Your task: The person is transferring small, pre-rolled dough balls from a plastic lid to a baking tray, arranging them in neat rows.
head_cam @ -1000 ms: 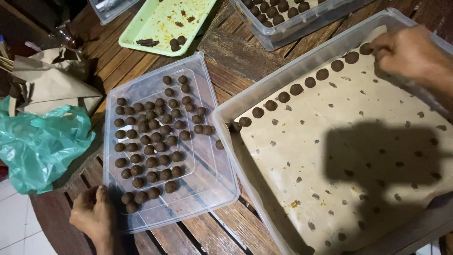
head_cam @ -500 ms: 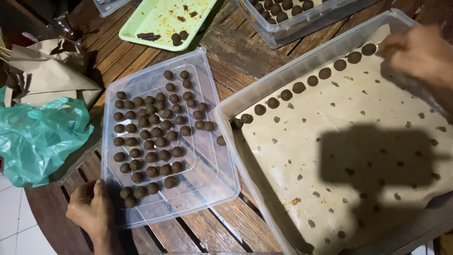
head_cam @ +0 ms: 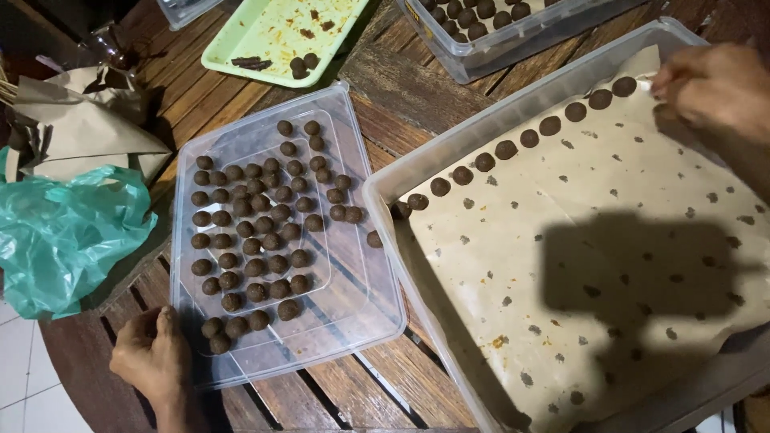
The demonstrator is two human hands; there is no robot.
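Occupying the right half of the view, one large clear tub (head_cam: 513, 128) is seen on the slatted wooden desk (head_cam: 401, 88); it is lined with one spotted sheet of brown paper (head_cam: 577, 265). Ten dark balls (head_cam: 505, 150) are counted in a single row along the far edge of that paper. One clear lid (head_cam: 361, 305) is laid flat just left of the tub, and roughly fifty brown balls (head_cam: 257, 240) are carried on it, bunched toward its left side. One crumpled green bag (head_cam: 64, 232), one pale green tray (head_cam: 273, 32) and one further clear box of balls (head_cam: 497, 32) are noted around them. The left hand (head_cam: 152, 353) is rested against the lid's near left corner, fingers curled. The right hand (head_cam: 710, 80) is held at the tub's far right corner, fingertips pinched together at the end of the row; whether a ball is gripped cannot be told.
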